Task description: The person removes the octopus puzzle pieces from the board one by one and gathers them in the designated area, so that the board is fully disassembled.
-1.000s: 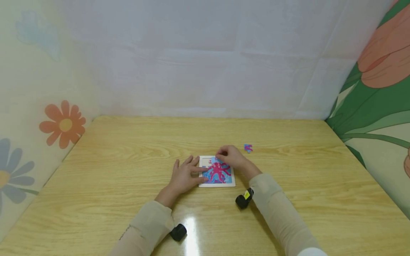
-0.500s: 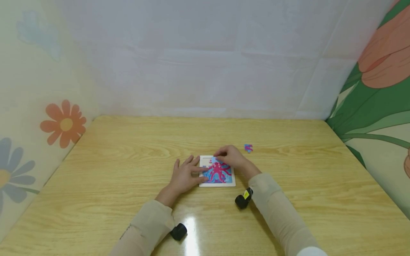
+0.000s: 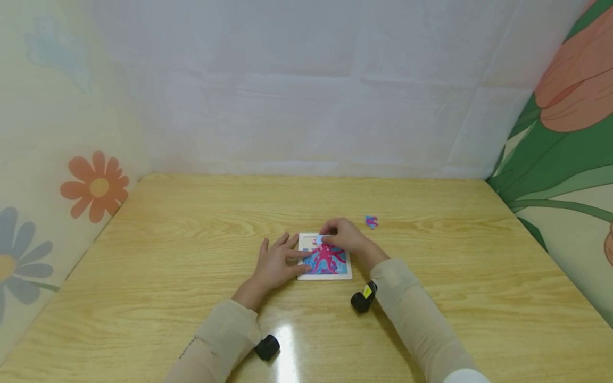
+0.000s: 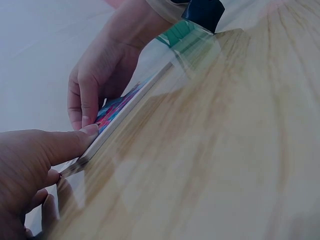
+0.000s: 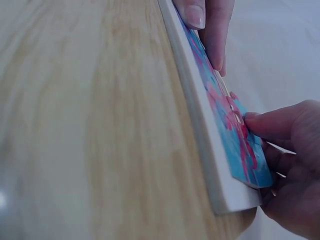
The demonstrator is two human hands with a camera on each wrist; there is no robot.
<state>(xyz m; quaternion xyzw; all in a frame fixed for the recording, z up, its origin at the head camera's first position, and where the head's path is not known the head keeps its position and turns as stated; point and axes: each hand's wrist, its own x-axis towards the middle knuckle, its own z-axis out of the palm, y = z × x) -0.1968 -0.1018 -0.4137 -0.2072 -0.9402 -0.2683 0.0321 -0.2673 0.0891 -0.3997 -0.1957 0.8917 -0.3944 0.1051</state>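
Observation:
A small square jigsaw puzzle with a white frame (image 3: 330,277) and a pink octopus picture (image 3: 325,258) lies on the table. My left hand (image 3: 274,265) rests at its left side, fingers spread, with thumb and index finger lying over the picture. At the puzzle's far edge, my right hand (image 3: 350,236) pinches a light-blue and pink puzzle piece (image 5: 241,106) between thumb and curled fingers. That piece's underside is hidden. Pale tray bottom (image 3: 308,241) shows at the far left corner. One loose puzzle piece (image 3: 371,221) lies beyond the right hand.
The wooden table (image 3: 191,213) extends on all sides of the puzzle. A white cloth backdrop (image 3: 306,106) hangs behind it, with flower-printed panels left and right. Black wrist cameras (image 3: 267,347) sit near both sleeves.
The right fingertips have shifted slightly left and nearer along the puzzle's far edge with the piece. The left hand, frame and loose piece stay put.

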